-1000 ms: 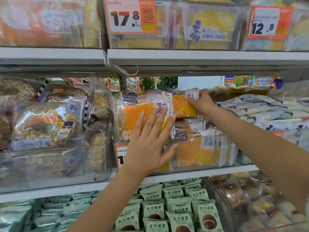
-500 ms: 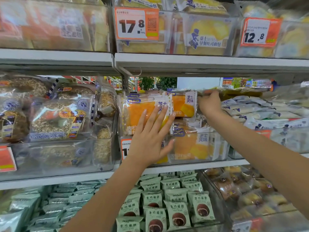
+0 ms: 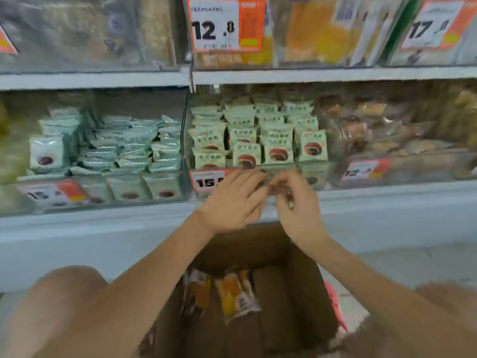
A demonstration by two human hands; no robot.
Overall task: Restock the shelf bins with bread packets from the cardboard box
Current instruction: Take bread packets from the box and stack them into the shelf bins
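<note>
Both hands empty above the cardboard box (image 3: pixel 304 293) — left hand (image 3: pixel 232 200) flat-fingered, right hand (image 3: pixel 296 202) loosely curled — a careless grab may crush the orange bread packet (image 3: pixel 236 293).

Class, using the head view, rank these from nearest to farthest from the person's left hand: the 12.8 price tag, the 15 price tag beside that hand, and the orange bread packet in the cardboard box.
From the left hand:
1. 15 price tag, just left of its fingers.
2. Orange bread packet, below, in the cardboard box.
3. 12.8 price tag, high on the upper shelf.
</note>
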